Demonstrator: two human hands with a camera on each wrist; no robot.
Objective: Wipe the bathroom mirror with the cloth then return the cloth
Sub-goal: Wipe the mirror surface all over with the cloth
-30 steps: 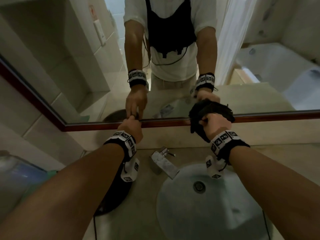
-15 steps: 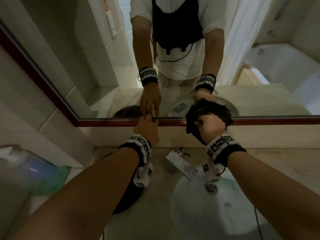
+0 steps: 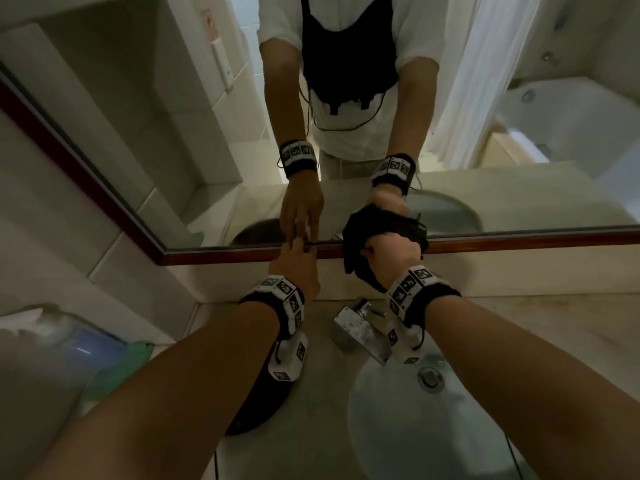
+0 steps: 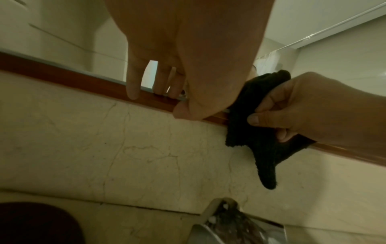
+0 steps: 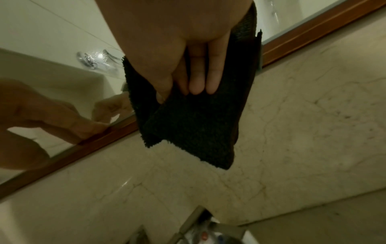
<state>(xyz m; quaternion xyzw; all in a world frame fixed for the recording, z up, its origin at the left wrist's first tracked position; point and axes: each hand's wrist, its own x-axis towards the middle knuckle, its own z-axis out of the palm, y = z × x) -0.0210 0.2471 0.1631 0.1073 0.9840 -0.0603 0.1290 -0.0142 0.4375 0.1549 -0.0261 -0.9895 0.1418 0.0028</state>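
The mirror (image 3: 173, 133) has a brown wooden frame (image 3: 519, 242) along its bottom edge. My right hand (image 3: 391, 254) grips a black cloth (image 3: 363, 233) and holds it against the lower edge of the glass and the frame. In the right wrist view the fingers (image 5: 213, 79) press the cloth (image 5: 198, 123), whose loose corner hangs over the marble wall. Just left of the cloth, my left hand (image 3: 294, 258) rests on the frame with straight fingers (image 4: 131, 82) and holds nothing. The left wrist view shows the cloth (image 4: 256, 140) and the right hand (image 4: 313, 107) beside it.
Below the hands a metal faucet (image 3: 360, 334) juts over a round sink basin (image 3: 415, 427). A dark oval object (image 3: 263, 403) lies on the counter under my left wrist. A clear plastic container (image 3: 52, 344) and something green (image 3: 117, 368) stand at the left.
My left hand has slid right along the frame, closer to the cloth. The right hand with the cloth stays at the mirror's bottom edge.
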